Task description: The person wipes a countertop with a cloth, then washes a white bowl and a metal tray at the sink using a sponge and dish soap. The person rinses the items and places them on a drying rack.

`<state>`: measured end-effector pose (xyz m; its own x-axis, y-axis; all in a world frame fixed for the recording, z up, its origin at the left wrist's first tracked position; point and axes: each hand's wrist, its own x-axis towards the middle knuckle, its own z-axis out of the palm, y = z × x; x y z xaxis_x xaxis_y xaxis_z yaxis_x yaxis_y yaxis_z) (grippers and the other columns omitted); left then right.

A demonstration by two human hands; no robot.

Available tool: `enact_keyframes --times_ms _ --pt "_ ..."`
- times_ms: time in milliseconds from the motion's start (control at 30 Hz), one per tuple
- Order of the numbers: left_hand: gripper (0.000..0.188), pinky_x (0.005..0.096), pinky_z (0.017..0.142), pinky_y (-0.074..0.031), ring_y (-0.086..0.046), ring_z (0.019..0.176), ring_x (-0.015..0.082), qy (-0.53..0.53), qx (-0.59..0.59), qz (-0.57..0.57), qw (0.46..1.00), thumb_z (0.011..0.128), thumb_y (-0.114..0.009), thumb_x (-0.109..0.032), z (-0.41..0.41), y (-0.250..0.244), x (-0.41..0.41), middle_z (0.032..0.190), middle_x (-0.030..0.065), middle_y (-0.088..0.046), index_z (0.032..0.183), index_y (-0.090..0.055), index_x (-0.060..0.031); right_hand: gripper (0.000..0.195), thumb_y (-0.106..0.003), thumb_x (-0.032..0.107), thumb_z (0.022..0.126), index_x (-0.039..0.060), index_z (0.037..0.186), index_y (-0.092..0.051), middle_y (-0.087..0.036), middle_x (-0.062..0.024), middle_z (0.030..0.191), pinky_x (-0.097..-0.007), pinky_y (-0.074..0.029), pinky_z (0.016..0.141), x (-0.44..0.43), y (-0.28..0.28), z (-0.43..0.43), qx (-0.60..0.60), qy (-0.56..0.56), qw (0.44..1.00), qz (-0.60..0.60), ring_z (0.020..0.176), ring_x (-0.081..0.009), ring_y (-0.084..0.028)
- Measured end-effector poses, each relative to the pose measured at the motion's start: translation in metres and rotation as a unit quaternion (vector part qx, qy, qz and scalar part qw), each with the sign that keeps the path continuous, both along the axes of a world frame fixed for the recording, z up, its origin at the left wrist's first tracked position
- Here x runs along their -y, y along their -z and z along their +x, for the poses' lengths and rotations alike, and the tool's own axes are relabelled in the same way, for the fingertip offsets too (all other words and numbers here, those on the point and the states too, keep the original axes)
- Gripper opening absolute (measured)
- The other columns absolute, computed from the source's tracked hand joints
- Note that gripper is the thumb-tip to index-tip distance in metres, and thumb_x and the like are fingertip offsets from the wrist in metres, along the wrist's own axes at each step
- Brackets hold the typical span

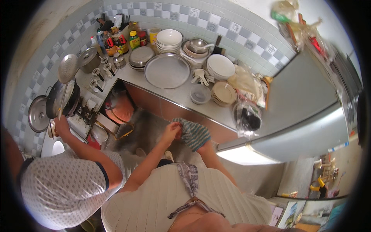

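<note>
A striped cloth (194, 134) in green and beige covers most of my right hand (200, 142), which is raised in front of my body; the fingers under it are hidden. My left hand (172, 132) is at the cloth's left edge, its fingers bent and pinching there, near something reddish that I cannot identify. Both hands are above the floor, in front of the counter. Beyond them on the counter lie a large round metal tray (167, 71), a clear plastic bowl (200, 93) and a stack of beige plates (223, 93).
At my left a co-worker (66, 185) holds a perforated skimmer (67, 68) over a wok (59, 98) on a stove. A refrigerator (301, 84) stands at the right. An orange-red container (119, 107) is in the opening below the counter, with a yellow hose (125, 134) nearby.
</note>
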<state>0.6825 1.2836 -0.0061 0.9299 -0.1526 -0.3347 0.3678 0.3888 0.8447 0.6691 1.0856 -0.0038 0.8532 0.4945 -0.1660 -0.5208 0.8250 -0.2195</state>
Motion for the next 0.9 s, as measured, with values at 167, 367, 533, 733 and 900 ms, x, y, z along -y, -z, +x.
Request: enact_keyframes --times_ms 167,367,533,733,900 --pt "0.013 0.0252 0.05 -0.045 -0.054 0.056 0.0089 -0.051 0.01 0.021 0.998 0.098 -0.06 -0.014 0.055 0.042 -0.074 0.072 0.0003 -0.06 0.107 -0.065 -0.0053 0.04 -0.041 0.035 0.107 0.0075 0.129 -0.06 -0.066 -0.0072 0.126 -0.0413 -0.047 0.107 -0.016 -0.032 0.061 -0.061 0.043 0.997 0.029 0.116 -0.0266 -0.062" --pt "0.017 0.0256 0.053 -0.048 -0.061 0.064 0.0102 -0.181 -0.094 0.061 0.977 0.1 -0.058 -0.019 0.081 0.049 -0.119 0.081 0.0005 -0.064 0.106 -0.069 -0.0071 0.038 -0.055 0.029 0.104 0.0078 0.135 -0.057 -0.064 -0.0086 0.126 -0.0398 -0.05 0.1 -0.053 -0.092 0.201 0.173 0.111 0.923 -0.326 0.114 -0.0247 -0.061" --pt "0.026 0.0268 0.053 -0.054 -0.068 0.073 0.014 -0.249 -0.025 0.145 0.957 0.1 -0.059 -0.018 0.165 0.042 -0.121 0.09 0.0035 -0.066 0.119 -0.066 -0.0016 0.048 -0.066 0.018 0.093 0.0041 0.138 -0.054 -0.059 -0.0211 0.134 -0.0444 -0.048 0.101 -0.101 -0.055 0.297 0.522 0.032 0.421 -0.741 0.119 -0.0353 -0.059" --pt "0.039 0.0356 0.054 -0.055 -0.07 0.072 0.0261 -0.266 -0.05 0.343 0.899 0.094 -0.064 -0.015 0.273 0.051 -0.15 0.079 0.0171 -0.064 0.126 -0.049 0.0017 0.058 -0.066 0.024 0.092 0.0043 0.143 -0.048 -0.037 -0.0279 0.153 -0.0552 -0.032 0.114 -0.149 0.033 0.348 0.618 0.017 0.375 -0.691 0.14 -0.0486 -0.036" --pt "0.027 0.0527 0.068 -0.047 -0.063 0.075 0.0496 -0.213 0.053 0.535 0.816 0.088 -0.055 -0.001 0.281 0.057 -0.162 0.075 0.0271 -0.06 0.11 -0.04 -0.0004 0.072 -0.061 0.033 0.094 0.0016 0.152 -0.035 -0.028 -0.0251 0.159 -0.0547 -0.023 0.118 -0.147 0.05 0.389 0.605 -0.008 0.335 -0.722 0.148 -0.0444 -0.024"
